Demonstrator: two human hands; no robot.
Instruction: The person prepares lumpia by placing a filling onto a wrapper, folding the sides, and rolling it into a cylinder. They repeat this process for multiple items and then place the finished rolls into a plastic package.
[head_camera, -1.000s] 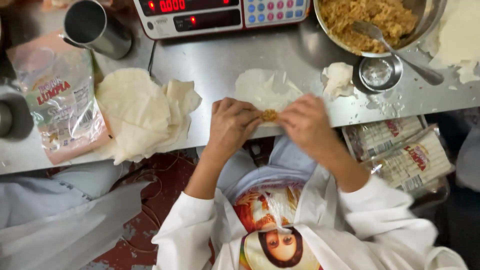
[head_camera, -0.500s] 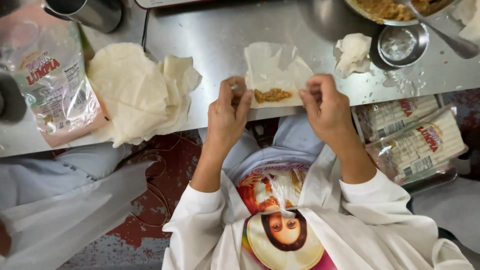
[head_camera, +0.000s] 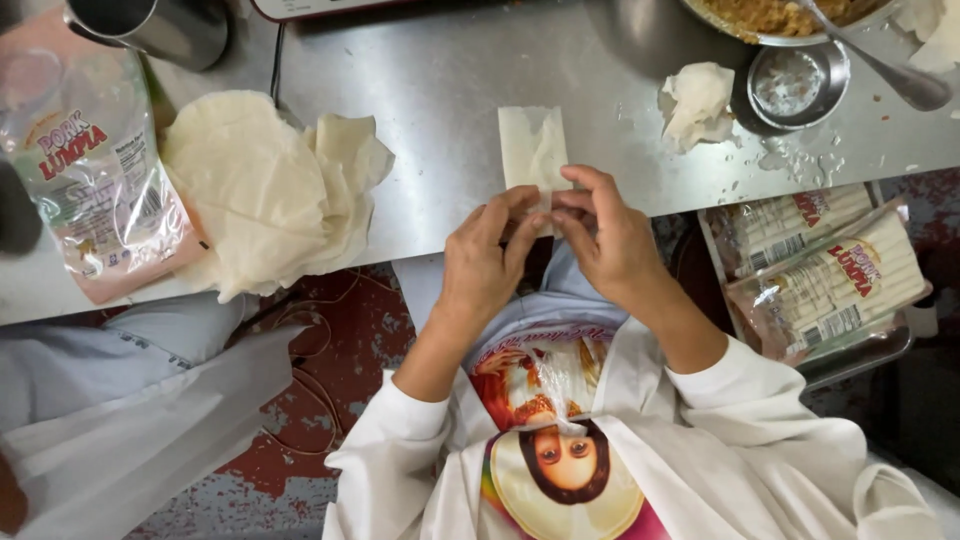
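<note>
A thin pale wrapper (head_camera: 533, 148), folded into a narrow strip, lies on the steel table (head_camera: 440, 90) at its front edge. My left hand (head_camera: 487, 262) and my right hand (head_camera: 606, 232) meet at the wrapper's near end, fingertips pinching and rolling it together. The filling is hidden inside the fold. A stack of round wrappers (head_camera: 262, 190) lies to the left of my hands.
A printed plastic bag (head_camera: 92, 170) lies far left beside a metal cup (head_camera: 165, 28). A bowl of filling (head_camera: 775, 18) with a spoon (head_camera: 890, 75), a small water bowl (head_camera: 797, 82) and a crumpled wrapper (head_camera: 698, 100) sit far right. Packed rolls (head_camera: 825, 280) lie in a tray below the table.
The wrapper's sides have been folded in over the filling, which no longer shows. Both hands came together at its near end. The view has shifted down the table.
</note>
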